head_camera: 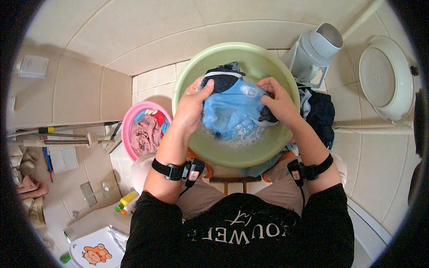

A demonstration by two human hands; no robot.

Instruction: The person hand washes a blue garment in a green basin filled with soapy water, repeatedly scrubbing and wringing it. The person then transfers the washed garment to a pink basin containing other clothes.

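A wet blue garment (228,104) with black and white parts lies bunched over soapy water in a large pale green basin (234,159). My left hand (196,102) grips its black section with a white stripe, thumb on top, at the basin's left side. On the right, my right hand (276,100) pinches the garment's blue edge near another black part between thumb and fingers. White suds cling to the cloth and float around its lower edge. Some of the cloth and the fingertips beneath it are hidden.
A pink basin (125,134) of clothes stands left of the green one. At right are a pale blue thermos jug (315,50), dark clothes (320,114) on the floor and a basin (385,78) against the wall. Mop handles (67,142) and bottles (128,199) are at left.
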